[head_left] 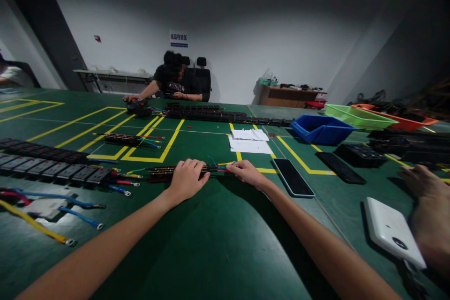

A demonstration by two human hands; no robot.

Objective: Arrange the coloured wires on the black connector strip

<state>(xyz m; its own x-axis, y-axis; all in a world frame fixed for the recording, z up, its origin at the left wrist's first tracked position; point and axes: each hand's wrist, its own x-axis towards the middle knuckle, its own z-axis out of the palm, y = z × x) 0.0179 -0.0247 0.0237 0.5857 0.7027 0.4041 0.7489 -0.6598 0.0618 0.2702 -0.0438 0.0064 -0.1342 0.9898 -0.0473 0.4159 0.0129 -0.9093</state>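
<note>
A dark strip assembly (160, 173) lies on the green table in front of me, with coloured wires at both ends. My left hand (189, 179) rests over its right part, fingers curled down around it. My right hand (245, 172) pinches the coloured wires (221, 167) at the strip's right end between thumb and fingers. A thin blue wire stands up between the two hands. Behind and to the left lies a similar dark strip (121, 138) with red, blue and yellow leads.
Black module rows (52, 168) and lugged cables (35, 225) lie left. White papers (249, 140), a phone (293, 177), a blue bin (321, 130) and a white device (392, 229) are right. Another person's hand (429, 197) is at the right edge; a person (179, 79) sits across the table.
</note>
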